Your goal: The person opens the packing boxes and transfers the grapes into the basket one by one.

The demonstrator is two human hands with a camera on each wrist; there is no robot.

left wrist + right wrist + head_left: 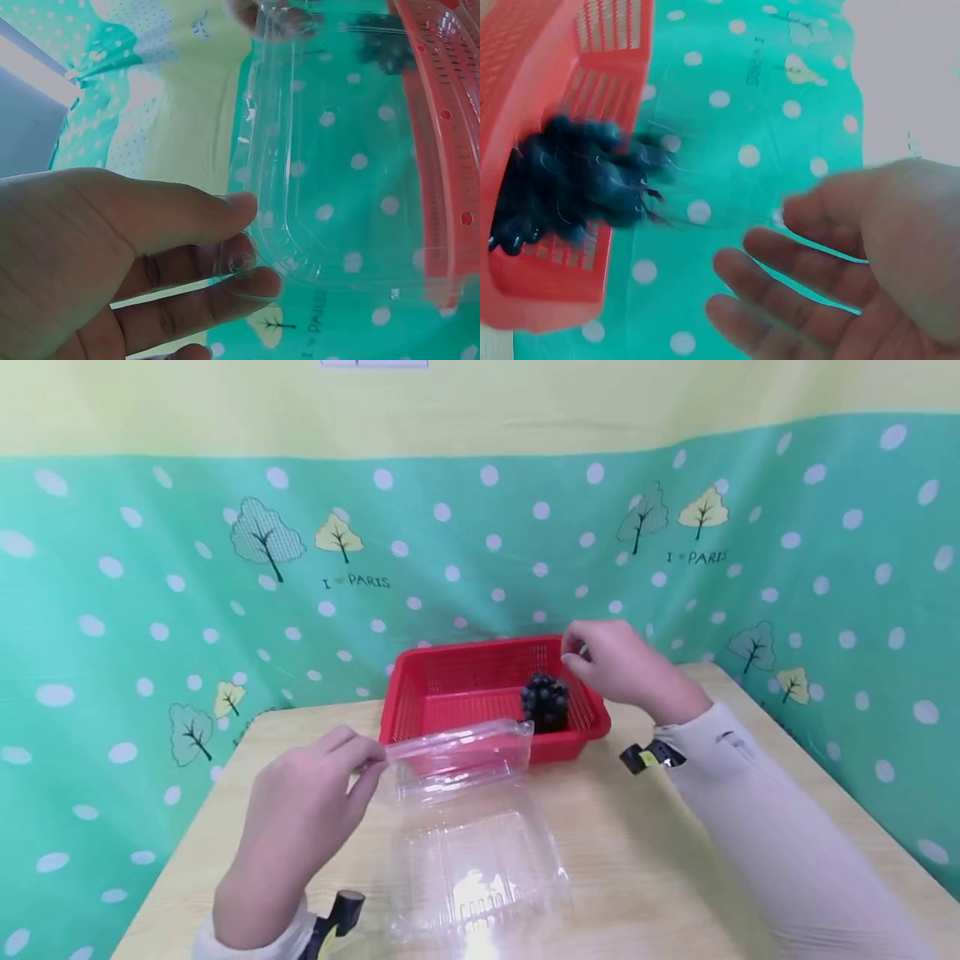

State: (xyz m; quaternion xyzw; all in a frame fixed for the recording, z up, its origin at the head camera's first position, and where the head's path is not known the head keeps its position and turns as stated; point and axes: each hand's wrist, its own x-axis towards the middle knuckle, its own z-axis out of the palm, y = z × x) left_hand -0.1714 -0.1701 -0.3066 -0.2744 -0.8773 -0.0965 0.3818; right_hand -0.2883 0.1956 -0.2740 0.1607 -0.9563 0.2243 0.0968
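My left hand [303, 806] pinches a corner tab of the raised lid of a clear plastic clamshell box [476, 868]. The box stands on the table, its lid tilted up towards the basket. Past the lid, a bunch of dark grapes [545, 703] hangs at the right end of a red basket [416, 681]. My right hand [626, 664] is just above it, thumb and forefinger together on a thin line running from the stem. The grapes [577, 180] are blurred in the right wrist view and reach out past the basket's rim towards my fingers.
The basket has slotted plastic walls and stands at the back of the wooden table [637, 827]. A green polka-dot cloth [487, 539] hangs behind and at both sides. Each wrist wears a dark strap with a small camera [641, 757].
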